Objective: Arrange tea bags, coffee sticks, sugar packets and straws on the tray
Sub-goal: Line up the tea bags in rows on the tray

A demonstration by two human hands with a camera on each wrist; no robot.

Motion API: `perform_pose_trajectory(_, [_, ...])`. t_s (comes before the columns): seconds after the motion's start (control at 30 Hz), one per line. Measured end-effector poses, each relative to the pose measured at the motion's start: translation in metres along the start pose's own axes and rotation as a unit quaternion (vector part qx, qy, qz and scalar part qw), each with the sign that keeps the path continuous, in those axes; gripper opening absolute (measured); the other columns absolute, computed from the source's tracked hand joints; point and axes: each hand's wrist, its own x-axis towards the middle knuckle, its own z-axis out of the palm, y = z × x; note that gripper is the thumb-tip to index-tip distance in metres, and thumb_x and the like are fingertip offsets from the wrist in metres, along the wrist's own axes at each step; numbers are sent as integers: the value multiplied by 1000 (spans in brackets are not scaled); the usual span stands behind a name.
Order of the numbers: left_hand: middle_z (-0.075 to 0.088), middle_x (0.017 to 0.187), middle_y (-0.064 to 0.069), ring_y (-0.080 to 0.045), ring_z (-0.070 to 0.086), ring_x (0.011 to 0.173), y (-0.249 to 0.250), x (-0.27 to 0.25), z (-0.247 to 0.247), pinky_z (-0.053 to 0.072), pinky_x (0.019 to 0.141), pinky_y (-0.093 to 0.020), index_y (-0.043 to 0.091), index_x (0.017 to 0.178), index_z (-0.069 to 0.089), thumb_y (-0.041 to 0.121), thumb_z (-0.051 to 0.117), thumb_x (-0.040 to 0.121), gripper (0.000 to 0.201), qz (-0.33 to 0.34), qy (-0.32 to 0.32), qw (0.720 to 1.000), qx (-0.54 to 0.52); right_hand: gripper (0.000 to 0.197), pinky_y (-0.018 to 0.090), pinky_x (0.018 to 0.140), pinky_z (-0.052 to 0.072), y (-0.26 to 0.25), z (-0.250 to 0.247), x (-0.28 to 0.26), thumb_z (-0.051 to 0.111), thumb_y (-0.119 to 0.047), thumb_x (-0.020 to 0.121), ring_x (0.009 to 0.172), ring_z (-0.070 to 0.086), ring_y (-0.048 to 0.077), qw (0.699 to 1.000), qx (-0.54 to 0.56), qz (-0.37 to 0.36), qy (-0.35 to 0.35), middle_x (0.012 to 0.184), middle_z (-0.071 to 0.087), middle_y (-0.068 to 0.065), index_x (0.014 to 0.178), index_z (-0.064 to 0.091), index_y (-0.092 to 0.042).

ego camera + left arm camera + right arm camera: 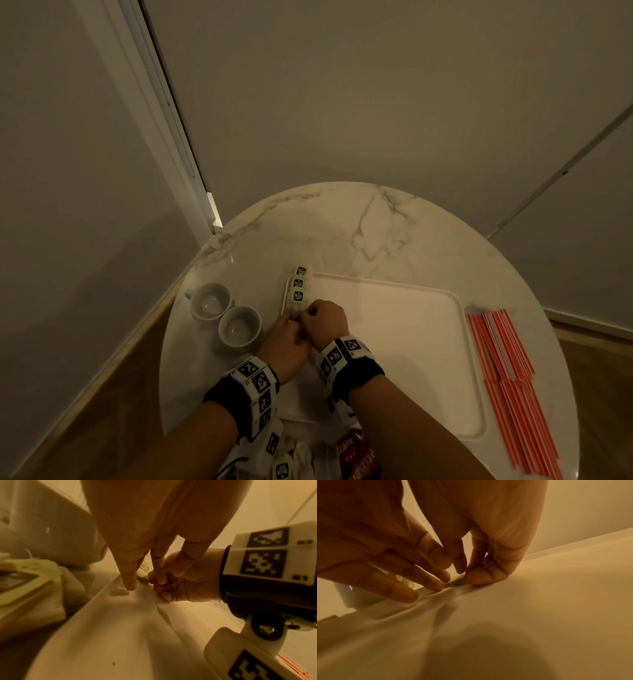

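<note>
A white tray (pixel 394 342) lies on the round marble table (pixel 342 222). Three tea bags (pixel 298 284) with green tags lie in a row along its left edge. Just below that row both hands meet over another tea bag (pixel 295 313). My right hand (pixel 310 313) pinches this tea bag (pixel 456 582) between thumb and curled fingers. My left hand (pixel 291 320) has straight fingers (pixel 435 584) whose tips press on the bag from the left. In the left wrist view its index finger (pixel 130 580) points down onto the tray (pixel 102 635) beside the bag (pixel 143 579).
Two grey cups (pixel 209 301) (pixel 239 327) stand left of the tray, close to my left hand. Red-and-white straws (pixel 507 370) lie in a pile along the tray's right side. Red coffee sticks (pixel 356 452) and loose tea bags (pixel 284 467) sit at the near edge under my forearms.
</note>
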Motion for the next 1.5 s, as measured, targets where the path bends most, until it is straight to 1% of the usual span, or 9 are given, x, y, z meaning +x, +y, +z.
perform_pose_trajectory(0.47, [40, 127, 5, -11, 42, 122, 12, -18, -10, 32, 109, -30, 17, 99, 64, 18, 50, 87, 19, -31, 15, 999, -5, 20, 23, 69, 41, 3, -5, -7, 58, -27, 88, 82, 60, 17, 1000, 6, -7, -2, 92, 70, 6, 91, 69, -10])
perform_pose_trajectory(0.57, [47, 107, 8, -9, 49, 104, 14, -37, -16, 38, 85, -16, 18, 102, 60, 10, 53, 91, 15, -27, 42, 998, -26, 17, 24, 76, 45, 10, -9, -21, 60, -23, 88, 88, 62, 18, 999, 31, -34, -15, 94, 70, 6, 94, 69, -10])
perform_pose_trajectory(0.67, [62, 91, 6, -8, 59, 81, 11, -62, -33, 42, 65, -15, 22, 97, 62, 14, 55, 92, 12, -41, 65, 995, -69, 14, 21, 77, 44, 18, -11, -46, 63, -25, 89, 85, 60, 14, 995, 66, -71, -36, 91, 67, 0, 95, 69, -13])
perform_pose_trajectory(0.77, [67, 82, 2, -11, 62, 75, -7, -83, -53, 46, 67, -22, 23, 84, 65, 14, 60, 89, 11, -69, 111, 989, -73, 12, 11, 70, 39, 24, -9, -75, 64, -26, 89, 83, 56, 9, 990, 65, -107, -58, 88, 62, -7, 96, 69, -17])
perform_pose_trajectory(0.9, [60, 81, 5, -13, 57, 77, -35, -105, -70, 39, 66, -23, 27, 74, 57, 19, 63, 87, 16, -109, 135, 982, 76, 11, 17, 77, 42, 27, 2, -103, 64, -28, 89, 85, 56, 11, 986, 44, -135, -88, 93, 62, -6, 96, 68, -21])
perform_pose_trajectory(1.03, [56, 99, 1, -15, 55, 91, -53, -115, -72, 43, 78, -27, 28, 89, 64, 29, 63, 85, 4, -142, 105, 970, 167, 19, 21, 82, 42, 24, 12, -120, 62, -30, 90, 86, 53, 11, 981, 3, -160, -110, 106, 64, 1, 102, 68, -17])
perform_pose_trajectory(1.27, [56, 103, 1, -18, 58, 98, -40, -106, -43, 40, 76, -25, 22, 110, 49, 52, 67, 78, 47, -186, 80, 968, 150, 22, 25, 85, 45, 12, 12, -132, 59, -31, 90, 94, 58, 16, 976, -24, -175, -131, 109, 65, 2, 104, 68, -17])
perform_pose_trajectory(1.43, [63, 90, 4, -12, 59, 81, -30, -87, -31, 51, 77, -26, 29, 82, 55, 49, 69, 65, 30, -182, 59, 968, 162, 23, 25, 85, 44, 13, 5, -139, 59, -32, 90, 99, 59, 17, 977, -26, -173, -120, 110, 64, 2, 104, 68, -17])
perform_pose_trajectory(1.5, [61, 85, 5, -12, 58, 84, -28, -83, -28, 49, 80, -24, 25, 81, 55, 47, 62, 73, 24, -174, 46, 969, 168, 23, 22, 83, 42, 16, 1, -140, 60, -31, 90, 98, 58, 17, 979, -27, -168, -113, 111, 65, 3, 105, 68, -16])
